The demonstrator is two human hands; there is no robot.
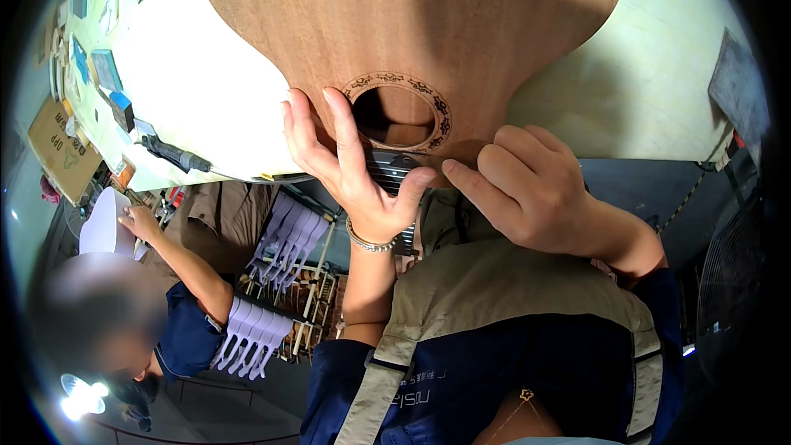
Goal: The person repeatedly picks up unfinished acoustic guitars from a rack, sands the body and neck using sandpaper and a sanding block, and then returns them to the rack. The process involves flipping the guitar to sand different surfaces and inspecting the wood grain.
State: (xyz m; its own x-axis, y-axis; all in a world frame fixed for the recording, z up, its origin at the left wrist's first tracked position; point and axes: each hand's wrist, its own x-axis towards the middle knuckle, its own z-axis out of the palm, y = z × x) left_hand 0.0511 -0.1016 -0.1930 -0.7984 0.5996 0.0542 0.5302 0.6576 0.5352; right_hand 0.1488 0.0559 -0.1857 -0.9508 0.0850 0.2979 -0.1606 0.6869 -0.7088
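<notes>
At left, blocks [106,70] and a black-handled tool [175,154] are seen; on the table [214,91], the guitar [338,25] is touched by the spread left hand [354,169], its fretboard [386,166] partly covered; the right hand [531,185] is half-curled, any grip indiscernible.

The left hand [360,173] is extended, its thumb [414,187] held apart. The right hand [531,185] curls, index finger [482,192] pointing toward the left thumb.

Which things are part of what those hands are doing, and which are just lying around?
Part of the job:
- brown wooden guitar body
- dark narrow fretboard
- left grip
- right grip

Seemingly just lying about:
- blue-grey rectangular blocks
- black-handled tool, kind unclear
- flat grey slab
</notes>
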